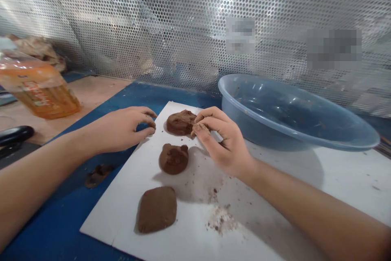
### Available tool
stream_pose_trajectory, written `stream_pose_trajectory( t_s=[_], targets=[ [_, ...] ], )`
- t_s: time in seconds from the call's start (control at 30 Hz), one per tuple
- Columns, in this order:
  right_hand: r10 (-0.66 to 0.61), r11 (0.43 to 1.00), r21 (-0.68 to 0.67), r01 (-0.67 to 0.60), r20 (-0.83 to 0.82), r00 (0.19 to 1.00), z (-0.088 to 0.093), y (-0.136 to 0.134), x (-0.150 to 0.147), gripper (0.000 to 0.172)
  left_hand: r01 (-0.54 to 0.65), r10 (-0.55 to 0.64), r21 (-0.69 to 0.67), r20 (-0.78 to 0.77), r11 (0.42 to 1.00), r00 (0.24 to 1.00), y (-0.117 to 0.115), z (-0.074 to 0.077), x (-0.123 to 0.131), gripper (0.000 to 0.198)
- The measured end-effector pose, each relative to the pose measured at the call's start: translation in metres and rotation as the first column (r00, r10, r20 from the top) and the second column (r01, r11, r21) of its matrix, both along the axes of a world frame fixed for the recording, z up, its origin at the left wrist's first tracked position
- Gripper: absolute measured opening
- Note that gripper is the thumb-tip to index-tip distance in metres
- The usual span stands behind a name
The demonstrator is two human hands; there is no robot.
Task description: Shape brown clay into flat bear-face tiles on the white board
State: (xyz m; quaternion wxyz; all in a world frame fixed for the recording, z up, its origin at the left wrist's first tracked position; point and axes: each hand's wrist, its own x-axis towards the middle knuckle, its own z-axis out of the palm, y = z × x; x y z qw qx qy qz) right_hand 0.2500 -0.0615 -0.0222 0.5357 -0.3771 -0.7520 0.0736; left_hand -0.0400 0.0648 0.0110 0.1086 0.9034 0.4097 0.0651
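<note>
Three lumps of brown clay lie in a row on a white board (189, 228). The far lump (179, 123) is round and flattened, the middle lump (173, 160) is rough-edged, and the near lump (157, 209) is a smooth rounded square. My right hand (221, 141) is at the far lump's right edge, pinching a small piece of clay (200, 128) between thumb and fingertips. My left hand (124, 128) hovers left of the far lump with curved fingers, apart from it and holding nothing.
A pale blue plastic basin (293, 110) with clay smears stands beyond the board on the right. Crumbs of clay (221, 219) dot the board. The blue worktop (61, 216) holds a clay scrap (98, 175). An orange packet (38, 88) sits far left, before a perforated metal sheet (195, 29).
</note>
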Motion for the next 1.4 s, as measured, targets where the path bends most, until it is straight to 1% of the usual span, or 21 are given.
stream_pose_trajectory(
  t_s=[0.07,0.13,0.17,0.23,0.3,0.37,0.43,0.47,0.5,0.53,0.57,0.63,0.67,0.73,0.83,0.87,0.93,1.03,1.1,1.3,1.4],
  targets=[
    [0.005,1.0,0.006,-0.005,0.002,1.0,0.0,0.0,0.001,0.037,-0.006,0.006,-0.012,0.01,1.0,1.0,-0.001,0.0,0.001,0.066],
    [-0.004,1.0,0.013,0.004,0.005,1.0,-0.001,0.001,0.001,0.036,-0.005,0.005,-0.026,0.035,1.0,0.999,-0.002,0.0,0.001,0.065],
    [-0.012,1.0,0.012,0.012,0.008,1.0,-0.002,0.001,0.001,0.032,-0.003,0.005,-0.033,0.057,0.999,0.998,-0.002,0.0,0.001,0.064],
    [-0.033,0.999,0.007,0.033,0.01,0.999,-0.004,0.002,0.0,0.018,-0.005,0.012,-0.051,0.123,0.999,0.992,-0.003,0.001,0.003,0.062],
    [-0.049,0.999,0.016,0.049,0.007,0.999,-0.004,0.003,-0.001,0.007,-0.018,0.034,-0.075,0.228,0.997,0.973,-0.008,0.005,0.006,0.07],
    [-0.046,0.996,0.073,0.046,0.005,0.999,-0.003,0.002,-0.004,0.011,-0.02,0.06,-0.123,0.332,0.992,0.941,-0.019,0.011,0.012,0.08],
    [-0.027,0.987,0.157,0.022,0.03,0.999,0.0,-0.001,-0.006,0.018,0.036,0.069,-0.25,0.4,0.968,0.914,-0.035,0.018,0.02,0.082],
    [-0.022,0.979,0.202,0.01,0.055,0.998,0.003,-0.002,-0.007,0.022,0.084,0.083,-0.334,0.455,0.939,0.887,-0.045,0.02,0.024,0.087],
    [-0.024,0.97,0.244,0.003,0.082,0.996,0.005,-0.003,-0.009,0.026,0.203,0.15,-0.524,0.554,0.827,0.819,-0.054,0.021,0.027,0.089],
    [-0.033,0.961,0.277,0.002,0.108,0.994,0.006,-0.005,-0.009,0.029,0.293,0.223,-0.642,0.597,0.709,0.771,-0.064,0.022,0.03,0.087],
    [-0.047,0.953,0.303,0.007,0.126,0.991,0.008,-0.006,-0.01,0.03,0.317,0.232,-0.661,0.604,0.68,0.762,-0.072,0.022,0.033,0.085],
    [-0.068,0.947,0.32,0.023,0.13,0.989,0.009,-0.006,-0.01,0.03,0.333,0.264,-0.68,0.617,0.654,0.741,-0.083,0.02,0.036,0.084],
    [-0.071,0.95,0.31,0.031,0.116,0.991,0.008,-0.006,-0.01,0.029,0.327,0.272,-0.681,0.617,0.655,0.739,-0.086,0.019,0.037,0.085],
    [-0.07,0.961,0.272,0.047,0.075,0.995,0.007,-0.004,-0.009,0.025,0.336,0.289,-0.694,0.619,0.637,0.73,-0.089,0.017,0.039,0.09],
    [-0.071,0.969,0.24,0.056,0.052,0.996,0.002,-0.002,-0.006,0.022,0.405,0.302,-0.711,0.644,0.575,0.703,-0.087,0.016,0.041,0.089],
    [-0.073,0.97,0.239,0.056,0.062,0.995,0.0,-0.001,-0.005,0.024,0.43,0.305,-0.712,0.656,0.555,0.691,-0.087,0.016,0.041,0.089],
    [-0.079,0.971,0.233,0.053,0.104,0.991,-0.002,-0.002,-0.003,0.035,0.454,0.333,-0.712,0.672,0.535,0.662,-0.086,0.015,0.042,0.092],
    [-0.087,0.976,0.214,0.044,0.196,0.977,-0.005,-0.005,-0.003,0.056,0.442,0.395,-0.733,0.662,0.517,0.637,-0.086,0.014,0.043,0.099],
    [-0.099,0.977,0.208,0.047,0.247,0.964,-0.006,-0.007,-0.003,0.064,0.44,0.415,-0.744,0.655,0.504,0.632,-0.087,0.014,0.043,0.098],
    [-0.201,0.975,0.157,0.16,0.297,0.934,-0.008,-0.008,-0.002,0.062,0.45,0.422,-0.734,0.668,0.508,0.613,-0.087,0.013,0.043,0.09],
    [-0.216,0.97,0.18,0.165,0.315,0.924,-0.008,-0.008,-0.002,0.064,0.47,0.444,-0.746,0.661,0.471,0.605,-0.086,0.015,0.042,0.091]
  ],
)
